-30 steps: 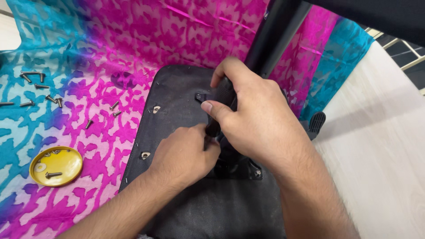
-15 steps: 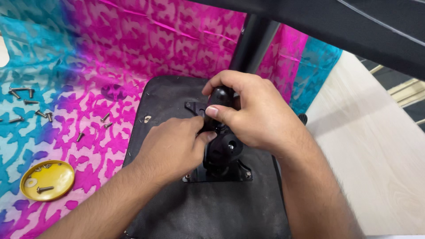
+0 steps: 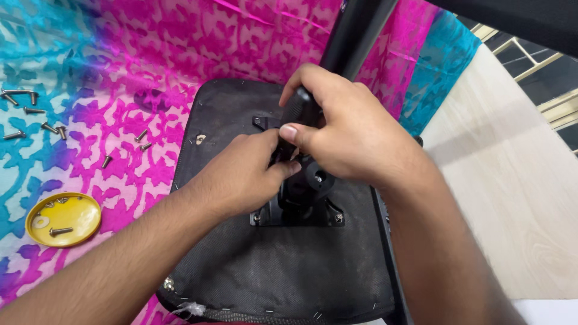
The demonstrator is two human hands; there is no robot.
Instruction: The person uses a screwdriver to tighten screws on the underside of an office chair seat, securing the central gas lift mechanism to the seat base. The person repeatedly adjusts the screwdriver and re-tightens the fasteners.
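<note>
Black chair seat (image 3: 241, 277), upside down, lying at centre and lower centre of the frame on a pink-and-turquoise patterned cloth (image 3: 120, 60). A black metal mechanism plate (image 3: 298, 210) is sitting on its underside, with a black column (image 3: 355, 33) rising toward the upper edge.

Surface and room: the cloth is covering the left and upper frame; a pale wood-grain floor (image 3: 512, 198) is showing at right.

Hands: the right hand (image 3: 355, 141) is wrapping closed around a black handle (image 3: 299, 108) at frame centre, thumb pressing across it. The left hand (image 3: 238, 177) is curling shut against the mechanism just below; what its fingertips are pinching cannot be told.

Containers: a yellow round lid (image 3: 63, 219), lower left, is holding a few screws and a washer. Loose screws (image 3: 36, 120) are lying on the cloth at upper left.
</note>
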